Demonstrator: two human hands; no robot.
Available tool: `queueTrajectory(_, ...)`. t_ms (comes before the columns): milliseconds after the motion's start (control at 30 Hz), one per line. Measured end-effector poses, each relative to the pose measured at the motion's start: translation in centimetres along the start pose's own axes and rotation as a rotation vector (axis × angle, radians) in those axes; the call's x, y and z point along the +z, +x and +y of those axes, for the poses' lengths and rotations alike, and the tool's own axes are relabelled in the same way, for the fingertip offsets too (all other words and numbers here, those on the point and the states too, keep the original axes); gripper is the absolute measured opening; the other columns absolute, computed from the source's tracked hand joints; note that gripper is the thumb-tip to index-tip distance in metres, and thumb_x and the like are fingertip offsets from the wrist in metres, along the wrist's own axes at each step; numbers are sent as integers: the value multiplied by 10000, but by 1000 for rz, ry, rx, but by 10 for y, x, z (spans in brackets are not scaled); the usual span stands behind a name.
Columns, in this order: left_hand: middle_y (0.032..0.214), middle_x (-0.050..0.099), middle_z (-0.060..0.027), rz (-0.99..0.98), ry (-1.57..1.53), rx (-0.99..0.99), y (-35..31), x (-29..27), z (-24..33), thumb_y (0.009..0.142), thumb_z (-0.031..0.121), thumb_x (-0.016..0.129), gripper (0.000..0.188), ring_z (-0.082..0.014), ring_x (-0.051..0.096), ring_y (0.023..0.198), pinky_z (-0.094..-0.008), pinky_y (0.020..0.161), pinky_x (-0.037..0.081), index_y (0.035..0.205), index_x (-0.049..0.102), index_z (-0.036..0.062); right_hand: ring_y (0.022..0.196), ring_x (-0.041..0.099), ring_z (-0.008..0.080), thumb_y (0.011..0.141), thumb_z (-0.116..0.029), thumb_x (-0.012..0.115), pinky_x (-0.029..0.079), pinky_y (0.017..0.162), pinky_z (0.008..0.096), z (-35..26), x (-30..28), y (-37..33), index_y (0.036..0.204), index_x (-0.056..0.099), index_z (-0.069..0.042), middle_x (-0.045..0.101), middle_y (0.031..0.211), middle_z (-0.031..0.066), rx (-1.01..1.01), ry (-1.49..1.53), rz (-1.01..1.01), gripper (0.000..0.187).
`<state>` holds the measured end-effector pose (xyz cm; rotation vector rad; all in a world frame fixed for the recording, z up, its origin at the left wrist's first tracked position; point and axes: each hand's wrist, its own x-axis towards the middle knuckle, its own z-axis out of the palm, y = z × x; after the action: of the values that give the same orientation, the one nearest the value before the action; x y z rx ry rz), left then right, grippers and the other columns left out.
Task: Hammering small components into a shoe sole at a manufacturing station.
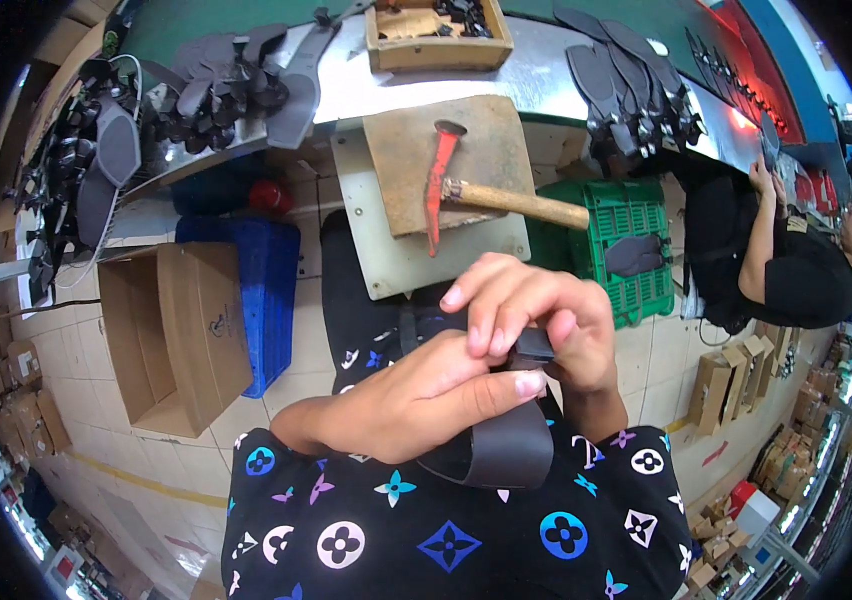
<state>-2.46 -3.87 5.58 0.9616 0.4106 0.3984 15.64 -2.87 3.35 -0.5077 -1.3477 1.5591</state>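
A hammer (456,192), grey soles (598,78) on a metal bench (348,92) and piled cartons (788,456) mark a footwear workshop.

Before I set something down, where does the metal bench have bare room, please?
Bare metal shows on the bench between the wooden box and the right pile of grey soles; another patch lies between the box and the left pile of grey soles. Both piles are crowded. Space is tight around the left hand, right hand and dark strap.
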Motion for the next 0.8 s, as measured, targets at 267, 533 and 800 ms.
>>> queueTrajectory(267,1043,623,-214,62,573,51,12,-6,0,1027,269,425,361,-367,600,992,-414,882,465,1129,560,-50,1094,680,290,871,-246,589,276,1070,473,0,-16,-17,994,734,-19,743,1049,150,-46,-497,19,296)
queueTrajectory(533,897,618,-135,254,560,-43,38,-32,-5,1018,257,477,317,-232,601,867,-358,803,468,1029,591,-39,1136,649,292,944,-255,547,309,1112,455,42,-44,-15,1176,666,40,672,1220,192,-24,-449,161,394)
queueTrajectory(800,838,581,-133,1528,1111,842,13,-136,95,955,255,656,289,-239,572,773,-364,733,469,960,624,-32,999,672,208,1042,-175,468,492,934,318,20,-89,-47,1338,517,56,610,1305,179,6,-572,722,379)
